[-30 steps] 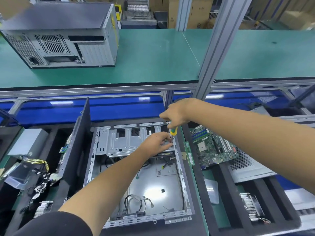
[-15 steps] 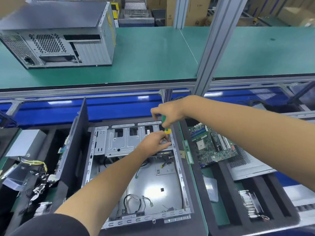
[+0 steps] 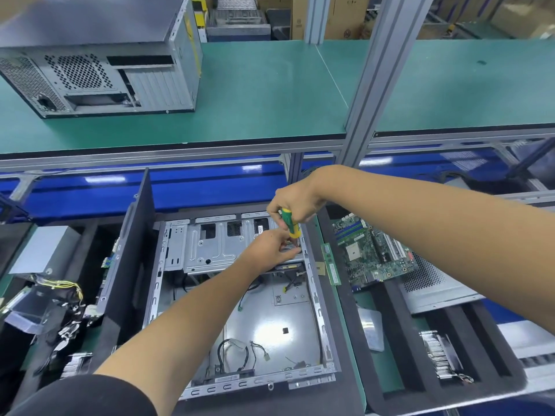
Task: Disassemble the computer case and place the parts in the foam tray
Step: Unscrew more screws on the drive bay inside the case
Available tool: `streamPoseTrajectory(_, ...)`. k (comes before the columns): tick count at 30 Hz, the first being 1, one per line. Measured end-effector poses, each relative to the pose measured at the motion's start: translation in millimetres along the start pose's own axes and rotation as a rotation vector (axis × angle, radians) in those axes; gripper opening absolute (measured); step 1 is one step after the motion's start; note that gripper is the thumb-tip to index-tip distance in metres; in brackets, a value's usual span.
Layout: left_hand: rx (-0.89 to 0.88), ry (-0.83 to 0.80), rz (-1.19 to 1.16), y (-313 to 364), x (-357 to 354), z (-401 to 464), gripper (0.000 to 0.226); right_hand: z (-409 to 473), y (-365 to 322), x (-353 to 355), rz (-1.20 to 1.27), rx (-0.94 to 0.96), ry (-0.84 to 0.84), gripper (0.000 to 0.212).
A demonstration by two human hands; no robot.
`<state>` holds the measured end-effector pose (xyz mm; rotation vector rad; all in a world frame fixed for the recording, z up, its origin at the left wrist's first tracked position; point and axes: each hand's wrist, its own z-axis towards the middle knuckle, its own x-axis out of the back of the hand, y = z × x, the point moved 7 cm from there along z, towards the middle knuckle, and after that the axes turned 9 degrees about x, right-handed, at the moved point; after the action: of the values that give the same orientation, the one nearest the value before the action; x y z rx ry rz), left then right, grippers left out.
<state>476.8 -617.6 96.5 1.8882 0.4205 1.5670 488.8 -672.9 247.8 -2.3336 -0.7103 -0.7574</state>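
- Computer case [image 3: 240, 298] lay open on its side between the foam tray [image 3: 387, 325] compartments, below the green tabletop [image 3: 258, 91].
- Sheet-metal drive cage [image 3: 216, 244] looked stiff, light and sharp-edged; best gripped by its folded rims, I judged.
- Right hand [image 3: 295, 205] gripped the screwdriver [image 3: 289, 223]; left hand [image 3: 273, 246] pinched near its tip.
- Compared with a second earlier, the screwdriver stood more upright and the right hand sat higher.

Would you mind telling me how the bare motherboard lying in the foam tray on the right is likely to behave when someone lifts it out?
The motherboard is a thin flat board, so probably light and fairly stiff, flexing slightly if lifted by one corner. Its exposed slots and small components look fragile, so edge grips seem safest. It lies tilted across the foam tray, so it may slide if nudged.
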Motion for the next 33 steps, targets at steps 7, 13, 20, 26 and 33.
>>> streamPoseTrajectory(7, -0.011, -0.034, 0.031, -1, -2, 0, 0.015, -2, 16, 15, -0.189, -0.189, 0.07, 0.016)
streamPoseTrajectory(13, -0.041, -0.033, 0.039, 0, -1, 0, 0.015, -2, 4, 14, -0.145, -0.03, 0.023, 0.022)
streamPoseTrajectory(20, -0.073, -0.032, 0.072, 2, -1, 0, 0.013, -6, 10, 18, -0.454, -0.119, 0.095, 0.018)
streamPoseTrajectory(26, -0.071, -0.027, 0.045, 1, -1, -1, 0.014, -9, 7, 18, -0.327, -0.036, 0.088, 0.014)
streamPoseTrajectory(33, -0.068, -0.027, 0.034, 3, 0, -2, 0.015, -12, 10, 17, -0.582, -0.191, 0.086, 0.02)
